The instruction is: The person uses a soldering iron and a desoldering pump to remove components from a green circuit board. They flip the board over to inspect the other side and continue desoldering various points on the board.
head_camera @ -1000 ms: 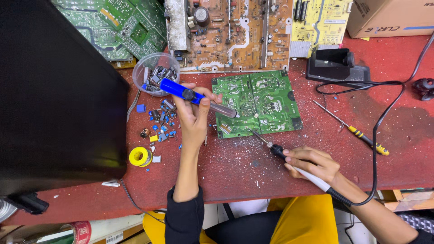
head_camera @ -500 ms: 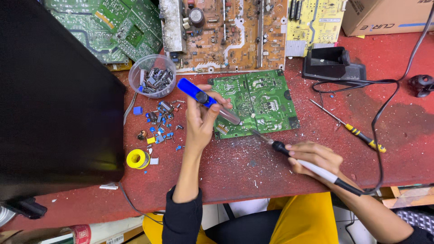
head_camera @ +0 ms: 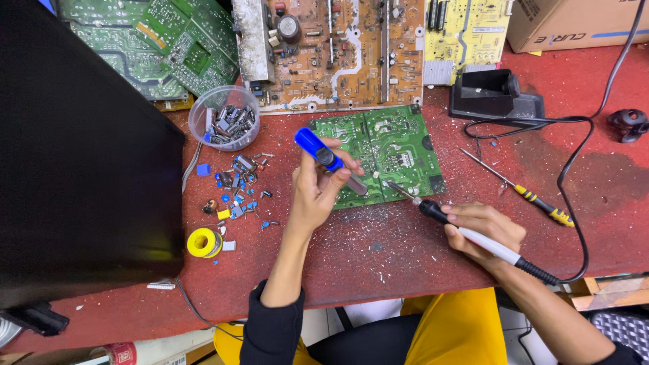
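Observation:
A green circuit board [head_camera: 395,145] lies solder side up on the red table. My left hand [head_camera: 318,192] grips a blue desoldering pump [head_camera: 323,155], its metal tip angled down onto the board's lower left part. My right hand [head_camera: 485,228] holds a soldering iron [head_camera: 466,230] like a pen; its tip rests on the board's lower edge, close to the pump's tip. The iron's black cable runs off to the right.
A clear cup of removed components [head_camera: 225,120] and loose small parts [head_camera: 236,186] lie left of the board. A yellow solder spool [head_camera: 203,242], a yellow-handled screwdriver [head_camera: 534,197], a black iron stand [head_camera: 493,94], brown and green boards [head_camera: 331,47] behind, and a large black panel [head_camera: 81,169] at left.
Both hands shifted slightly rightward along the board. The pump's tip and the iron's tip have come closer together on the board's lower edge.

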